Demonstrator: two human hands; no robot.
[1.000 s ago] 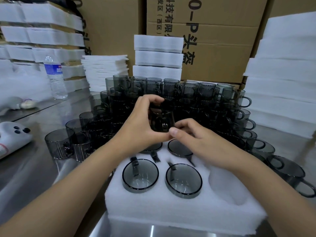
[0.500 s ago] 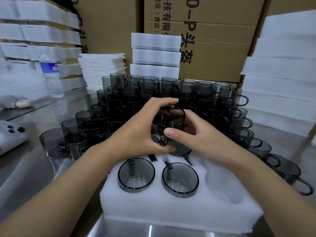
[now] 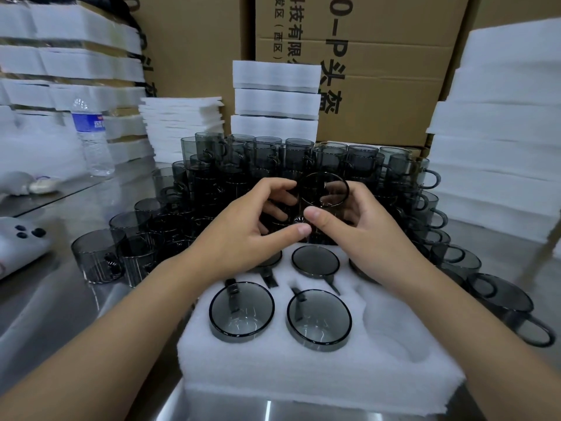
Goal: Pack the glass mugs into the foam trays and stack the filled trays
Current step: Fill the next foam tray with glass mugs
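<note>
The left hand and right hand hide the lower half of the held mug; the left also covers most of a back-left mug in the foam tray.

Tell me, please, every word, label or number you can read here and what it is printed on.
"0-P头盔": large vertical print on the right cardboard box.
"科技有限": same box, cut off at the top edge.
"(西区)": same box, smaller print.
Water bottle label: too blurred to read.
Left cardboard box: print mostly hidden, unreadable.
</note>
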